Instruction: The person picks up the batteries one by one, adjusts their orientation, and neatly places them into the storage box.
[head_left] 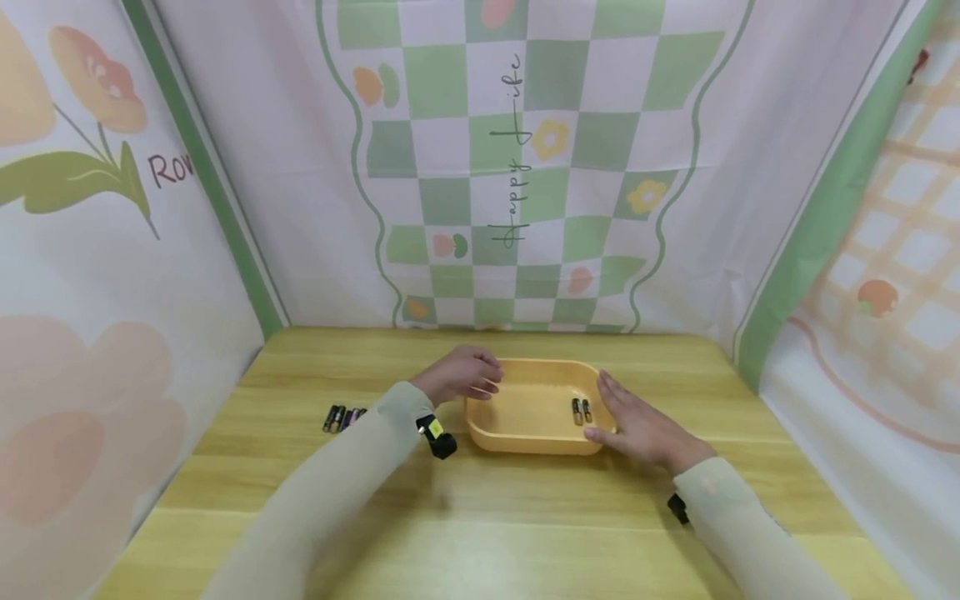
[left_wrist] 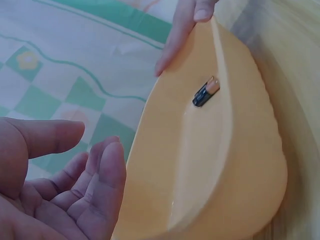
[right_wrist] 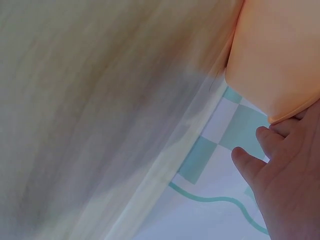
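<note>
An orange-yellow plastic tray [head_left: 536, 444] stands on the table with two batteries [head_left: 577, 411] lying side by side toward its right end. My left hand [head_left: 463, 373] hovers at the tray's left end. In the left wrist view its fingers [left_wrist: 107, 170] are loosely bent, with nothing between them and the thumb. My right hand [head_left: 641, 425] rests against the tray's right end, fingers extended along the rim and thumb at the front corner. Several more batteries [head_left: 333, 418] lie in a row on the table left of the tray, partly hidden by my left sleeve.
The wooden table [head_left: 510, 533] ends at a hanging cloth [head_left: 442, 150] with green checks at the back. Printed cloths also hang on the left and right sides. Each wrist carries a small black camera [head_left: 441, 442].
</note>
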